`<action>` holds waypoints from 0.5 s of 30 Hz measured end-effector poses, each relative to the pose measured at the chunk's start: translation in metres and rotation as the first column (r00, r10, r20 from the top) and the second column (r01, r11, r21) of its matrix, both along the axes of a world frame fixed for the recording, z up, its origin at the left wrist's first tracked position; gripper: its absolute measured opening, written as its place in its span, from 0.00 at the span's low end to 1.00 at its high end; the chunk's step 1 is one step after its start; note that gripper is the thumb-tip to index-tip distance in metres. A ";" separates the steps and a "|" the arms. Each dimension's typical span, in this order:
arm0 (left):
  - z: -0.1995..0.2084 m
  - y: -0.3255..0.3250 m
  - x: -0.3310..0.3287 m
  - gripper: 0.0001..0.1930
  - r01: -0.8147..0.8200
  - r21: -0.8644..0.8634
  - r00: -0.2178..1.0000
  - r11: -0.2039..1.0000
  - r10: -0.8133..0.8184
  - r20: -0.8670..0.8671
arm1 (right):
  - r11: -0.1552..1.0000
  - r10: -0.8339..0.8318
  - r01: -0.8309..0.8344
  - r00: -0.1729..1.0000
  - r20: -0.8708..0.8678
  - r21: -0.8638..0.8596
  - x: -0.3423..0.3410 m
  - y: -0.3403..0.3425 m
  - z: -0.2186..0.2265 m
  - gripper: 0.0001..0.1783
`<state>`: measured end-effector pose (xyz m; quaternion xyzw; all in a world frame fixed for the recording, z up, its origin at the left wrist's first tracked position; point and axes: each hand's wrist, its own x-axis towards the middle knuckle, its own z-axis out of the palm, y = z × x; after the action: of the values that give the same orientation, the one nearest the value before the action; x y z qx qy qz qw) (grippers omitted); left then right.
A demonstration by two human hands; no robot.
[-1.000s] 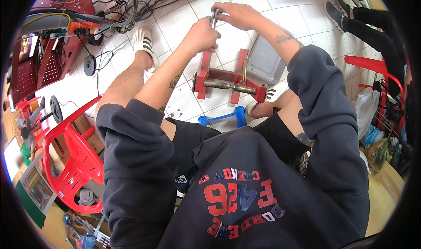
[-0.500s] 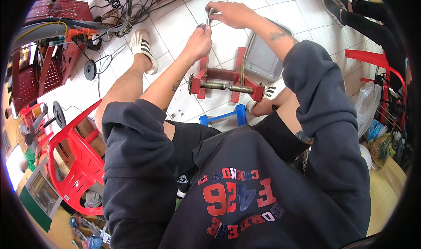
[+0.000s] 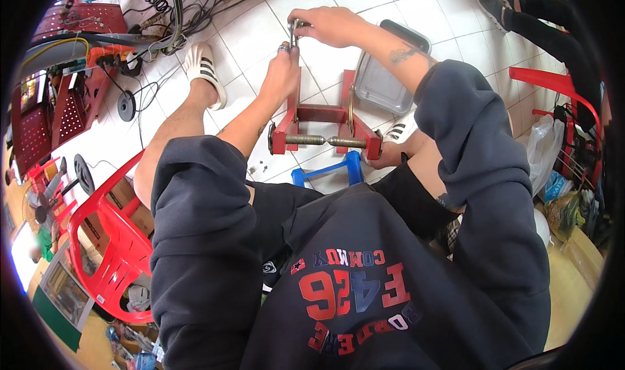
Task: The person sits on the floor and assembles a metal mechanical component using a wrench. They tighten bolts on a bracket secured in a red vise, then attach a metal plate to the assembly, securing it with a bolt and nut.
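Both my hands are at the far side of a red metal stand (image 3: 323,113) on the floor. My left hand (image 3: 281,71) is closed on the lower part of a short silvery metal piece (image 3: 294,38), above the stand's left arm. Just beyond it, my right hand (image 3: 331,26) pinches the upper end of the same piece with bent fingers, which cover part of it. Its exact kind is hard to make out. Across the stand's near side, two threaded rods (image 3: 305,139) face each other, their pointed tips almost meeting.
A blue plastic stool (image 3: 325,170) is on the near side of the stand. To the right lies a clear plastic tub (image 3: 388,77). Red chairs (image 3: 117,240) stand left and right. Cables (image 3: 198,8) cross the floor at far left; another person's legs (image 3: 540,28) are at far right.
Both hands have shifted slightly left with the metal piece between them. The red stand appears a little nearer and further left. The whole view has also moved slightly.
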<state>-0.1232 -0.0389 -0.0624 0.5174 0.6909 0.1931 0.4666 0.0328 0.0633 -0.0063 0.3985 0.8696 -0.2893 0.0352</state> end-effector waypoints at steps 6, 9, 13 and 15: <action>0.005 0.004 -0.006 0.19 0.137 0.007 0.982 0.991 -0.135 -0.131 | 1.000 0.023 -0.022 0.999 0.048 -0.007 -0.001 -0.001 0.001 0.18; 0.014 0.010 -0.012 0.20 0.208 -0.086 0.967 0.974 -0.218 -0.135 | 0.998 0.042 -0.042 0.999 -0.005 0.045 0.001 0.004 -0.006 0.17; 0.042 0.013 -0.008 0.18 0.241 -0.143 0.956 0.960 -0.260 -0.137 | 0.999 0.042 -0.042 0.999 -0.016 0.033 0.003 0.005 -0.014 0.17; 0.041 0.013 -0.009 0.17 0.239 -0.133 0.955 0.962 -0.257 -0.145 | 0.999 0.034 -0.034 0.999 -0.006 0.011 0.002 0.007 -0.018 0.17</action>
<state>-0.1318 -0.0261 -0.0214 0.5864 0.6657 0.0508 0.4586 0.0350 0.0707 -0.0238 0.3829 0.8780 -0.2851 0.0353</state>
